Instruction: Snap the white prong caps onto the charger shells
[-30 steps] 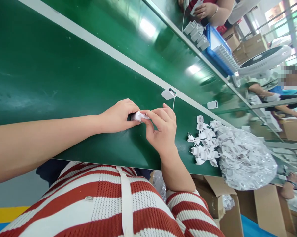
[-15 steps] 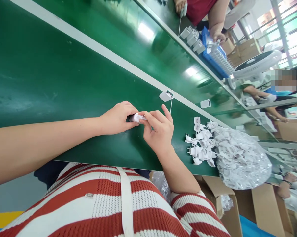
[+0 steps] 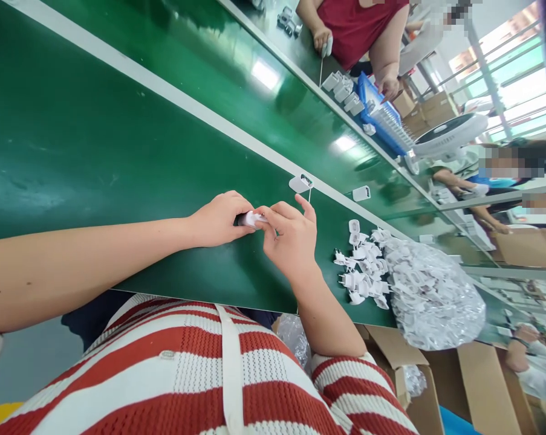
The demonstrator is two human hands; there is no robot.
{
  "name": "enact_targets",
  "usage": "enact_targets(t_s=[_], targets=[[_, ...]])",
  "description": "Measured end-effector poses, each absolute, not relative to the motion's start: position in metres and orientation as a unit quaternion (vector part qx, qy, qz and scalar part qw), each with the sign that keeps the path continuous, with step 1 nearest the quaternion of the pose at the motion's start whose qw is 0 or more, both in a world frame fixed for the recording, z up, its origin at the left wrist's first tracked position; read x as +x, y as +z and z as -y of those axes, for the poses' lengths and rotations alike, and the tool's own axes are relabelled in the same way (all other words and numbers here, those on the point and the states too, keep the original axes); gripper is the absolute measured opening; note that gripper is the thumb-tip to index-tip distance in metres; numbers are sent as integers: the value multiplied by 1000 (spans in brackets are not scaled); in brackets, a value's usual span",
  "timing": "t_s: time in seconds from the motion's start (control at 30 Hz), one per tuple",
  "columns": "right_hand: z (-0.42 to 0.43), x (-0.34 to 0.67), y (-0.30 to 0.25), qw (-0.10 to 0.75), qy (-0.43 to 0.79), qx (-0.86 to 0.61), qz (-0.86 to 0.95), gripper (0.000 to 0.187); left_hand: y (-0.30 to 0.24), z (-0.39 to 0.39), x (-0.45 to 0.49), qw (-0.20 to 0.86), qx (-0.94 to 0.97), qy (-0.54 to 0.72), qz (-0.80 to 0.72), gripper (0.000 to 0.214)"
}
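My left hand is closed around a small white charger piece, whose far side my fingers hide. At the other end of that piece, my right hand pinches with thumb and forefinger, its little finger raised. Just beyond my right hand, a white charger housing with an open end lies on the green table by the pale strip. To the right lies a loose pile of white plug heads, some with pins showing.
A clear plastic bag full of white plug parts lies beside the pile. Another white housing sits past the pale strip. Open cardboard boxes stand below the table edge. Across the line, a co-worker's hand is over a blue tray.
The view has shifted slightly, so the table things appear further left. Both my hands keep the same grip on the white charger piece. Across the line, the co-worker's hand has moved slightly.
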State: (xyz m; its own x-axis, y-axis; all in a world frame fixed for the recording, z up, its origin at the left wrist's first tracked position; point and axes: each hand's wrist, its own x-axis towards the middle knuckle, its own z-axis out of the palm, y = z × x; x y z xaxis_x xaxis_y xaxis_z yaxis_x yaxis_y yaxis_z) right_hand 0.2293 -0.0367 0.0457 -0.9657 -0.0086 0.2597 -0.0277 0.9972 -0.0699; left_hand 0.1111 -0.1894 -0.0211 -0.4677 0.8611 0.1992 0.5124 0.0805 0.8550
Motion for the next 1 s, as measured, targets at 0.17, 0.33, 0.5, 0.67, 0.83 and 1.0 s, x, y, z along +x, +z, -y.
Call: enact_targets(t_s=[0.17, 0.33, 0.5, 0.67, 0.83, 1.0], targets=[[39, 231, 41, 127, 65, 5, 990, 21, -25, 189, 110, 181, 485, 472, -713, 22], [42, 234, 33, 164, 92, -17, 982, 22, -24, 189, 112, 162, 494, 482, -705, 21], [47, 232, 21, 183, 185, -18, 965, 15, -20, 191, 109, 158, 502, 481, -701, 28], [51, 227, 10, 206, 274, -40, 939, 18, -16, 195, 111, 157, 498, 461, -717, 35], [33, 237, 28, 207, 374, -88, 900, 56, -3, 191, 108, 236, 391, 455, -764, 43], [-52, 258, 54, 241, 319, -225, 889, 31, 13, 172, 43, 222, 275, 484, -801, 57]])
